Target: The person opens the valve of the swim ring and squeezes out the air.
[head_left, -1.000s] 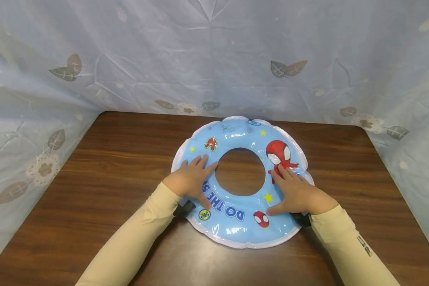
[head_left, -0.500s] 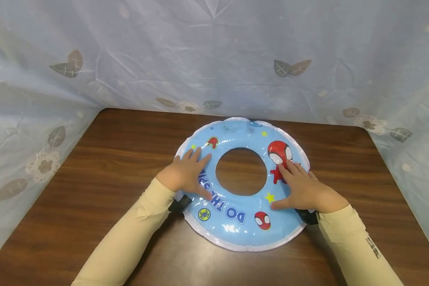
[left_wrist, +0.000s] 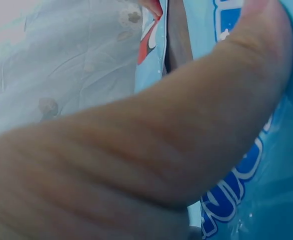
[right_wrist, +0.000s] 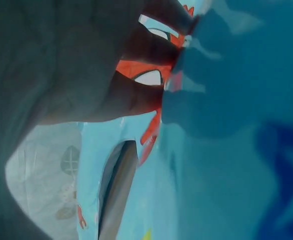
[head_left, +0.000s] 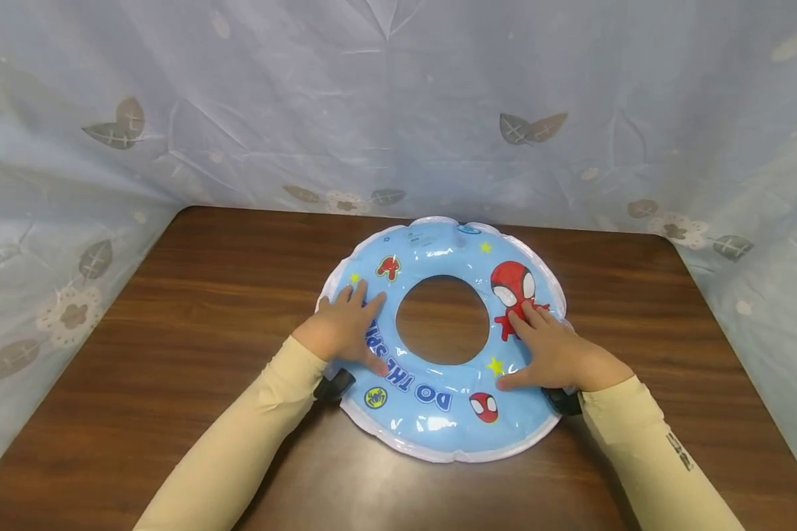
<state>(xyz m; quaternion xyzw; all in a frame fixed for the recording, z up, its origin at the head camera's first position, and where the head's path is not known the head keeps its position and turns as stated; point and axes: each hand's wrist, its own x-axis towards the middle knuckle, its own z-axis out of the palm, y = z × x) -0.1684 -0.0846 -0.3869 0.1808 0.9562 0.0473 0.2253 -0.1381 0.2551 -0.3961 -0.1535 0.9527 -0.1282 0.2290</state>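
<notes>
A light blue inflatable swim ring (head_left: 438,435) with a white edge lies on the brown table, printed with red masked cartoon figures, stars and blue lettering. On its left side rests my left hand (head_left: 345,324), fingers spread over the print. My right hand (head_left: 558,350) touches the ring's right side, fingertips on the large red figure (head_left: 513,287). The left wrist view has the left thumb (left_wrist: 226,110) large across it, against the blue vinyl. In the right wrist view, the fingers (right_wrist: 146,95) of the right hand meet the ring's surface (right_wrist: 226,165).
Dark wood grain marks the table (head_left: 192,310), bare wood also showing through the ring's round hole. A pale curtain (head_left: 272,110) with leaf and flower prints hangs behind the table and along both sides. Black wrist straps (head_left: 334,385) sit at the cuffs of the cream sleeves (head_left: 239,442).
My left hand has shifted slightly left and up along the ring, uncovering more of the lettering. The right hand has slid slightly outward on the ring. The view has moved a little.
</notes>
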